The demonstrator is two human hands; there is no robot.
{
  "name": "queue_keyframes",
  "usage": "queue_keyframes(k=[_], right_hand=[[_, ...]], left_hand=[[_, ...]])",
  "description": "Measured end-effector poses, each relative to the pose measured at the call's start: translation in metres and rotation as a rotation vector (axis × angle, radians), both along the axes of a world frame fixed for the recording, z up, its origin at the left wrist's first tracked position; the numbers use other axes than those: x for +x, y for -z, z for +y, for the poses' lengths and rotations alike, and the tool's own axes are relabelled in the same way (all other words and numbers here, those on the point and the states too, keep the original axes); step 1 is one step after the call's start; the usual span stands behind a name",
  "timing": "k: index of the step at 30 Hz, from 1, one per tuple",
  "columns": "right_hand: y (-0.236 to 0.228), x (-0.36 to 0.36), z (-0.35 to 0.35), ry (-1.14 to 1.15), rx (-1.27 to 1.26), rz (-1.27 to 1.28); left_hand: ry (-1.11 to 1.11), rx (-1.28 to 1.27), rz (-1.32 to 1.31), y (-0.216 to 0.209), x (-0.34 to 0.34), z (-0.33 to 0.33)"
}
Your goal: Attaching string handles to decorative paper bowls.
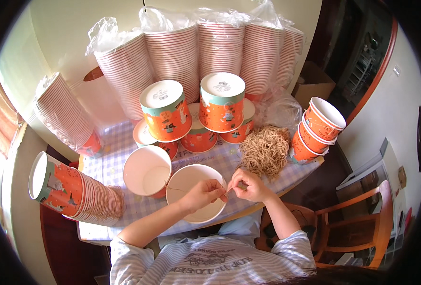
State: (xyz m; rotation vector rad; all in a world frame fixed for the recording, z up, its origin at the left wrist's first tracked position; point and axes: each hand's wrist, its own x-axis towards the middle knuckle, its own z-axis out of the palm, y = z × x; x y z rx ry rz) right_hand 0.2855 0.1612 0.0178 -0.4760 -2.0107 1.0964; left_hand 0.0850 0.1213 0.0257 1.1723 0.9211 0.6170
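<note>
Both of my hands meet over a white-lined paper bucket [191, 176] that stands open at the table's near edge. My left hand [203, 194] pinches a thin strand of tan twine [176, 189], whose loose end trails left to a second open bucket [146, 172]. Beside it, my right hand [249, 186] has its fingertips closed on the same strand, close to the left fingertips. Just beyond my right hand lies a tangled heap of tan twine [266, 151]. The contents of the near bucket are partly hidden by my left hand.
Upturned orange buckets [166, 118] are stacked mid-table on a checked cloth [110, 164]. Tall bagged bucket stacks [172, 57] line the back. A short stack [310, 137] stands right, and a leaning, twine-wrapped stack [84, 192] left. A wooden chair [353, 223] is at right.
</note>
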Motion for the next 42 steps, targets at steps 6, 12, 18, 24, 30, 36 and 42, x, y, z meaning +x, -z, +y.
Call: queue_keyframes(k=[6, 12, 18, 24, 30, 36, 42], right_hand=[[-0.033, 0.006, -0.009, -0.048, -0.110, -0.364], [-0.026, 0.001, -0.014, 0.103, 0.431, -0.415], [-0.017, 0.001, -0.025, 0.184, 0.466, -0.454], [-0.019, -0.004, -0.032, 0.234, 0.488, -0.465], [-0.014, -0.003, -0.034, 0.253, 0.438, -0.408], [-0.012, -0.003, -0.030, 0.266, 0.346, -0.384], [-0.013, -0.002, -0.028, 0.263, 0.301, -0.372]], left_hand=[[-0.047, 0.072, -0.014, 0.008, 0.001, -0.005], [-0.017, 0.128, -0.037, 0.010, 0.002, -0.007], [-0.069, 0.195, 0.048, 0.006, 0.006, -0.011], [-0.092, 0.088, 0.104, 0.008, 0.007, -0.011], [-0.151, 0.511, 0.429, 0.012, 0.007, -0.012], [-0.284, 0.888, 0.670, -0.007, 0.004, -0.024], [-0.169, 0.717, 0.497, 0.002, 0.009, -0.026]])
